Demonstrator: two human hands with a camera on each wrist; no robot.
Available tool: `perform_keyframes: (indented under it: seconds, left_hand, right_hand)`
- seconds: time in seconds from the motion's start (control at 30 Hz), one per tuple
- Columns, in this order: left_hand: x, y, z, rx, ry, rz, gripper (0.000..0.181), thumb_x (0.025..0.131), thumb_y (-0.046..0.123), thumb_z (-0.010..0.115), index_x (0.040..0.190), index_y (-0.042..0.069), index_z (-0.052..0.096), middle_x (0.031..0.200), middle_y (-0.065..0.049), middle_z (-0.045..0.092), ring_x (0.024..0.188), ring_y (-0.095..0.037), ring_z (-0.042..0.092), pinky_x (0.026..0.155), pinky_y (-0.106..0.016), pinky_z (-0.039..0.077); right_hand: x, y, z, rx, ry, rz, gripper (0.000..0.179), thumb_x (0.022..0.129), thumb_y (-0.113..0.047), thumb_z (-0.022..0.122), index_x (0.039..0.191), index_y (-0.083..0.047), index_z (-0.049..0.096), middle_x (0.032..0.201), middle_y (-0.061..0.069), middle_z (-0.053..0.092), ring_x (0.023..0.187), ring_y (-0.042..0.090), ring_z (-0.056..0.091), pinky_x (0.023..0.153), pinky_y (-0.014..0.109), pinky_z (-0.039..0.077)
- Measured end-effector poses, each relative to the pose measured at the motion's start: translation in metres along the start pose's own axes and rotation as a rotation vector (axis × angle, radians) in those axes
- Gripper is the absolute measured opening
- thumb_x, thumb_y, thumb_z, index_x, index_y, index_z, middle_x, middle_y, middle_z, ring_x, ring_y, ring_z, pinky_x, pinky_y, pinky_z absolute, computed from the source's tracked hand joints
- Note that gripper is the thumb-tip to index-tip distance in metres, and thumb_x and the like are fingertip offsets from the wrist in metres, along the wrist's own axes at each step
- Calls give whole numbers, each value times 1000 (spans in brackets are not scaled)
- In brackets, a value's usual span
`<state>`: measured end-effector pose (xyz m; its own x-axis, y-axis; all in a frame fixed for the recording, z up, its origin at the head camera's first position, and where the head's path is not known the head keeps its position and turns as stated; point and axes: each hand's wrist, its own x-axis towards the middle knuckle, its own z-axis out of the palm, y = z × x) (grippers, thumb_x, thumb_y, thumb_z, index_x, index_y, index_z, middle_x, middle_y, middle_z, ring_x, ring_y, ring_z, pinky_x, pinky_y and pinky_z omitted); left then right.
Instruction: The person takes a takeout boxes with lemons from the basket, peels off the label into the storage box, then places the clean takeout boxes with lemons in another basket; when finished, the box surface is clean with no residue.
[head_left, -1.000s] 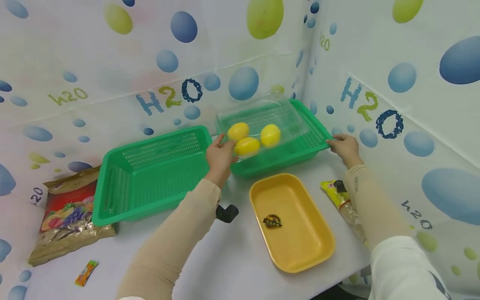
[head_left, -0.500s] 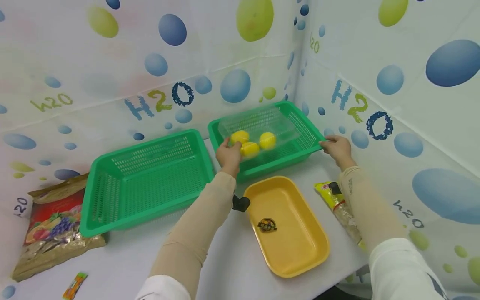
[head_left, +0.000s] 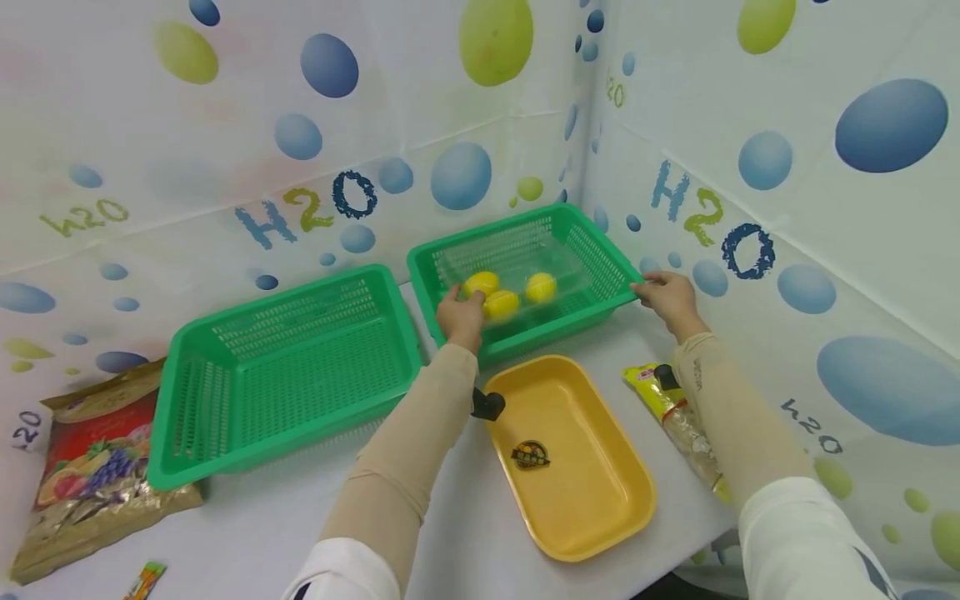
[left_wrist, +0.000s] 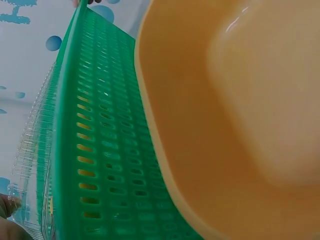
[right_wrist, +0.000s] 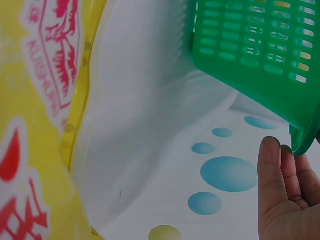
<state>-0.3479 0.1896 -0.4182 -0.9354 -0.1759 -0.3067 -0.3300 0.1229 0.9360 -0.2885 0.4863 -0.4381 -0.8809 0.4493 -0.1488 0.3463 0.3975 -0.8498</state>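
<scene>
My left hand (head_left: pixel 461 319) grips the near left edge of a clear plastic container (head_left: pixel 510 252) that holds three yellow lemons (head_left: pixel 501 305). This container sits tilted within the right-hand green basket (head_left: pixel 555 328); whether it touches the basket's bottom cannot be told. In the left wrist view, only fingertips (left_wrist: pixel 10 212) show beside the clear plastic. My right hand (head_left: pixel 670 302) pinches the rim at the basket's right corner. The right wrist view shows fingers (right_wrist: pixel 272 165) at that green rim, with the thumb mostly hidden.
Left of this stands another green basket (head_left: pixel 315 358). In front is a yellow tray (head_left: pixel 592 467) with a dark sticker. A yellow packet (head_left: pixel 678 417) lies under the right forearm. A gold fruit-print bag (head_left: pixel 97 475) and small orange wrapper (head_left: pixel 145 581) lie left. Patterned walls enclose the corner.
My left hand has lowered the clear container with the lemons into the right green basket. My right hand has kept its hold on the basket's corner. The head view has shifted slightly.
</scene>
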Motion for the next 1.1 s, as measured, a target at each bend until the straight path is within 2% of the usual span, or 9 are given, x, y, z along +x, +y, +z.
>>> perform_keyframes:
  seconds: [0.07, 0.2, 0.3, 0.4, 0.47, 0.67, 0.83, 1.1]
  left_hand:
    - [1, -3, 3, 11, 5, -6, 53, 89, 22, 56, 140, 19, 42, 145, -4, 37, 63, -10, 51, 55, -19, 43]
    - [3, -8, 6, 15, 12, -3, 52, 89, 23, 56, 139, 20, 42, 144, -5, 40, 76, -20, 56, 57, -24, 43]
    - [4, -10, 7, 22, 6, 10, 52, 90, 24, 56, 139, 19, 42, 145, -6, 38, 97, -24, 58, 71, -31, 49]
    - [5, -10, 7, 27, 6, 15, 52, 90, 24, 55, 140, 17, 41, 147, -6, 35, 124, -23, 45, 93, -36, 46]
    - [7, -11, 8, 26, 5, 5, 52, 90, 24, 55, 140, 17, 41, 147, -6, 34, 133, -24, 33, 102, -37, 41]
    - [16, -14, 9, 0, -29, -50, 54, 92, 25, 52, 143, 17, 35, 150, -7, 27, 136, -25, 28, 106, -37, 36]
    - [16, -13, 5, -16, -64, -83, 55, 94, 24, 49, 145, 17, 31, 152, -7, 24, 139, -25, 23, 110, -39, 30]
    - [14, -11, 4, 2, -89, -110, 58, 93, 23, 49, 146, 16, 27, 152, -6, 23, 138, -26, 23, 110, -40, 31]
  right_hand:
    - [0, 1, -1, 2, -1, 0, 56, 91, -30, 55, 135, 2, 42, 128, 24, 49, 113, 37, 55, 99, 44, 43]
    - [-2, 1, -2, -9, -1, -3, 56, 91, -31, 55, 135, 2, 42, 126, 24, 51, 112, 37, 55, 98, 44, 43]
    - [-3, 2, -3, -5, 3, 5, 54, 91, -29, 55, 135, 2, 43, 125, 24, 52, 111, 37, 56, 98, 44, 44]
    - [-3, 3, -2, -2, 2, 7, 54, 92, -28, 55, 135, 2, 43, 124, 24, 52, 111, 37, 56, 98, 44, 44]
    - [-2, 3, -2, -4, 2, 4, 55, 92, -30, 55, 135, 1, 43, 124, 23, 52, 111, 36, 56, 98, 43, 44]
    - [-1, 2, 0, -12, -4, 7, 56, 92, -32, 55, 136, 0, 42, 123, 22, 51, 111, 35, 56, 98, 44, 44]
    - [-1, 1, 0, -18, -1, 9, 56, 92, -32, 55, 136, 0, 42, 123, 22, 52, 111, 35, 56, 98, 44, 44]
    - [-1, 1, 2, -10, 12, 4, 53, 92, -28, 55, 134, 1, 43, 121, 23, 52, 110, 36, 56, 97, 44, 45]
